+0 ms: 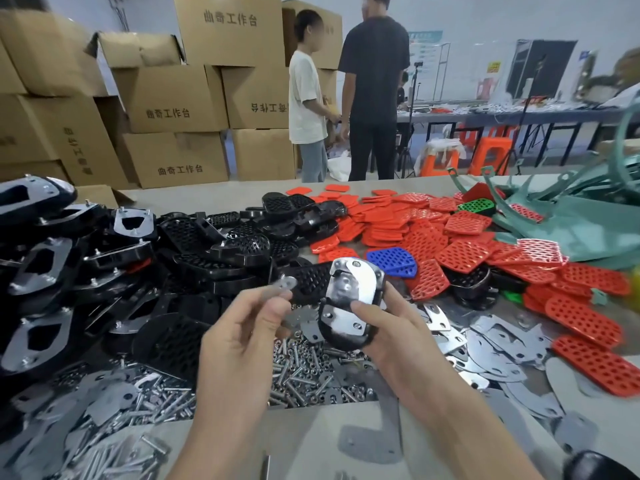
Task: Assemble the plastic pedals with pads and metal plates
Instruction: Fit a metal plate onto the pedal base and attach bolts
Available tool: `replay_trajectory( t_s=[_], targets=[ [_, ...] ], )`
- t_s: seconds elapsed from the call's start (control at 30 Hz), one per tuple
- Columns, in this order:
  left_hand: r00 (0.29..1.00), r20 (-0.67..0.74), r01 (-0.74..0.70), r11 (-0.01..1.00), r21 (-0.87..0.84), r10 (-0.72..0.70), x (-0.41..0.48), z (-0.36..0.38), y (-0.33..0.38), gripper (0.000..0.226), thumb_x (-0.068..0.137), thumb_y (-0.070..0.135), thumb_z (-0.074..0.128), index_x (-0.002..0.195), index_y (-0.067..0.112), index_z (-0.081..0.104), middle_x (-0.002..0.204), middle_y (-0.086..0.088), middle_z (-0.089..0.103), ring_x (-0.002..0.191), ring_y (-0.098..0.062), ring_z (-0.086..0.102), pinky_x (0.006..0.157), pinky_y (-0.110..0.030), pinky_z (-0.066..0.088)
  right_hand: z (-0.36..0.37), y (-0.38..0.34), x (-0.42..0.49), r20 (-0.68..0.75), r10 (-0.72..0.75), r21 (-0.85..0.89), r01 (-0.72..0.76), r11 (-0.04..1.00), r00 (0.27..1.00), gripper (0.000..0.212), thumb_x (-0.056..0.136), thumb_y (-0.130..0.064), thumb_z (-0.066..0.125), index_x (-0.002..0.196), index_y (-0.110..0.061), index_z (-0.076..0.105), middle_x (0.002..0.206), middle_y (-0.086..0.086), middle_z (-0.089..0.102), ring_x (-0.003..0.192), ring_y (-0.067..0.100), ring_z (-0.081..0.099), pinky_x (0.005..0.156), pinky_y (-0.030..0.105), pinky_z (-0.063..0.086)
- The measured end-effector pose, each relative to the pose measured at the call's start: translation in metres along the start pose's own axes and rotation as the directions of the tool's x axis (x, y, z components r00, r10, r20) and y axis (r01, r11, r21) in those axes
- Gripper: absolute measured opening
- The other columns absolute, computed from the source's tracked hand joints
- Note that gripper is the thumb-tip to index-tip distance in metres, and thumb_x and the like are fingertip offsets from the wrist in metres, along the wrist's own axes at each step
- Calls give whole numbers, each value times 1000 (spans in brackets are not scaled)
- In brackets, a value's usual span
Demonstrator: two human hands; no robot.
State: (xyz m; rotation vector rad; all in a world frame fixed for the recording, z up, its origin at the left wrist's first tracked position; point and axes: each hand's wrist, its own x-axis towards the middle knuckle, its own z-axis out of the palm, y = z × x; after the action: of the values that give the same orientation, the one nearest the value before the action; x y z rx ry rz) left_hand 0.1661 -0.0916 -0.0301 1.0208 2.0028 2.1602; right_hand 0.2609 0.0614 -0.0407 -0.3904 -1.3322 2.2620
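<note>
Over the table (pixel 304 445), the right hand (pixel 394 337) grips the pedal (pixel 349 299) from its right side, metal face up, long axis leaning away. The left hand (pixel 242 334) pinches a small plate (pixel 281 285), just left of the pedal's far end, not touching it.
</note>
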Motion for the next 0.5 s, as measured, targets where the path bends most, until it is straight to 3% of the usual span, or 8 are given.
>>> replay_trajectory(
  t_s=[0.07,0.1,0.27,0.5],
  targets=[
    [998,51,29,999,-28,-28,0,-4,0,22,86,51,60,101,42,74,80,0,71,72,-15,66,75,-38,56,2,2,-1,53,-30,5,30,1000,998,39,92,-5,63,122,-29,72,122,14,74,111,35,72,96,49,57],
    [997,66,34,999,-12,-33,0,-4,0,25,85,53,60,102,41,74,76,-2,69,68,-14,63,72,-37,54,4,4,-2,91,-39,8,38,999,995,40,93,-4,62,126,-26,71,125,15,73,115,35,71,99,50,56],
    [999,39,18,999,32,-19,3,-7,1,16,84,47,64,93,40,75,80,12,75,69,4,64,64,-10,49,11,4,-8,243,7,-31,1,1000,970,45,94,-5,63,137,-16,62,130,17,70,119,36,68,93,42,59],
    [997,73,32,999,23,-34,4,-7,0,18,83,45,65,98,43,75,89,13,76,76,2,68,67,-9,49,12,7,-9,279,45,-88,-21,996,959,37,94,-8,61,126,-25,70,128,13,72,117,32,70,92,40,60]
  ],
)
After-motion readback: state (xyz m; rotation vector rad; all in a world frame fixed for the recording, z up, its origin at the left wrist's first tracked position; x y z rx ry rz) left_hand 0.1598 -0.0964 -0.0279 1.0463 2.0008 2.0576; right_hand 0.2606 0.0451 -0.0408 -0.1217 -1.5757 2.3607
